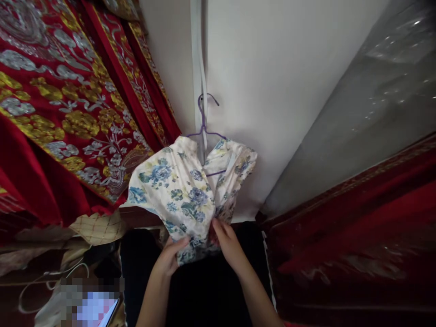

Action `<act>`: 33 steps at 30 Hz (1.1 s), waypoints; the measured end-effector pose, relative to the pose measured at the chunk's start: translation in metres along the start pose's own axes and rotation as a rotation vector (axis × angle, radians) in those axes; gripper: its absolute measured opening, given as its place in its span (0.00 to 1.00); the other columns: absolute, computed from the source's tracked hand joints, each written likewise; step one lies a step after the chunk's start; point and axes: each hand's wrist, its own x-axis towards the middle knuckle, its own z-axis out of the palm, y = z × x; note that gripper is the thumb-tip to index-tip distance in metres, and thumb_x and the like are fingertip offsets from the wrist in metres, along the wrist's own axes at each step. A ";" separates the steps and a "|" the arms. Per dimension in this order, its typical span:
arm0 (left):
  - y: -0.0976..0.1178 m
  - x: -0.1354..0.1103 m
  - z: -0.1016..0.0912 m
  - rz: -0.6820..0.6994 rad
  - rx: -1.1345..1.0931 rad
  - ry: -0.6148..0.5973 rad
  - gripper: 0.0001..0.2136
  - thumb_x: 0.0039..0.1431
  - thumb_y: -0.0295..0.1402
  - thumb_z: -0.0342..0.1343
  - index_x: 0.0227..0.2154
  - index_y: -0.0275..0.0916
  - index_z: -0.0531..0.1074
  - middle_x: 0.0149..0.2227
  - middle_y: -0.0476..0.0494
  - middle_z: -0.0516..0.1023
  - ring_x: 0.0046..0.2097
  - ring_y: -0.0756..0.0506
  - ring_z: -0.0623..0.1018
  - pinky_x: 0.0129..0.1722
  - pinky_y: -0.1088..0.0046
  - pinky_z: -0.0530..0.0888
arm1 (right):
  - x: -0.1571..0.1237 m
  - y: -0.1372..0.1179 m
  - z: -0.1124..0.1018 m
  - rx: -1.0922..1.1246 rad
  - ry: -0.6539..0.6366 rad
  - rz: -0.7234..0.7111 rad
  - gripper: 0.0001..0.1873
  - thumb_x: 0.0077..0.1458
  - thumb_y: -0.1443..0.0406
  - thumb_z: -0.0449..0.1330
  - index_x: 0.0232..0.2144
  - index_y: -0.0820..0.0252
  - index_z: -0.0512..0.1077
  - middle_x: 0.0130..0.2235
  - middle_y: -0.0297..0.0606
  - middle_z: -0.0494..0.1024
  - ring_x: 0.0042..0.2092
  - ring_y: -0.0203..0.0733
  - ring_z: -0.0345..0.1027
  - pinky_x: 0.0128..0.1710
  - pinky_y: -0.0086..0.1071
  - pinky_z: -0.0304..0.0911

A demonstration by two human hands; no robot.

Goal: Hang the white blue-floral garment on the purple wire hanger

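A white floral blouse (190, 186) with blue flowers hangs in front of me on a purple hanger (203, 129), its V-shaped neckline toward me. The hanger's hook is up against the wall by a white cord (200, 68). My left hand (172, 254) grips the blouse's lower left side, thumb lying on the front and fingers hidden behind. On the right, my right hand (226, 240) pinches the front edge near the lower opening. Below both hands the bottom of the blouse falls into dark shadow.
Red cloth (91, 104) with gold and silver embroidery hangs on the left. A lit screen (97, 309), partly pixelated, and a white cable (30, 290) lie at lower left. Clear plastic sheeting (391, 81) and dark red furniture (357, 236) stand on the right.
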 end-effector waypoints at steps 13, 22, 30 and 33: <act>-0.011 -0.001 0.012 0.038 -0.031 0.022 0.29 0.43 0.32 0.72 0.50 0.33 0.75 0.49 0.36 0.81 0.53 0.35 0.79 0.58 0.58 0.73 | -0.001 -0.029 0.001 -0.012 -0.111 -0.100 0.19 0.58 0.51 0.59 0.24 0.58 0.66 0.21 0.31 0.68 0.22 0.33 0.59 0.22 0.27 0.52; -0.005 0.003 0.002 0.101 -0.072 0.131 0.26 0.44 0.32 0.72 0.49 0.37 0.75 0.48 0.39 0.81 0.53 0.36 0.79 0.56 0.58 0.74 | 0.005 -0.020 0.004 0.014 -0.008 -0.083 0.15 0.56 0.53 0.60 0.30 0.58 0.66 0.23 0.29 0.69 0.23 0.31 0.58 0.21 0.26 0.50; -0.007 0.009 -0.008 0.180 0.027 0.169 0.23 0.48 0.35 0.69 0.48 0.36 0.74 0.47 0.38 0.81 0.53 0.36 0.78 0.57 0.59 0.72 | 0.009 -0.020 0.012 0.101 -0.052 -0.072 0.19 0.54 0.52 0.61 0.24 0.58 0.63 0.17 0.23 0.57 0.19 0.29 0.49 0.19 0.26 0.44; -0.013 0.026 -0.022 0.592 0.204 0.497 0.19 0.52 0.35 0.65 0.48 0.40 0.71 0.51 0.40 0.76 0.57 0.39 0.74 0.58 0.60 0.68 | 0.010 -0.014 0.008 0.149 -0.035 -0.016 0.20 0.52 0.51 0.61 0.22 0.57 0.60 0.16 0.22 0.56 0.17 0.28 0.46 0.18 0.26 0.40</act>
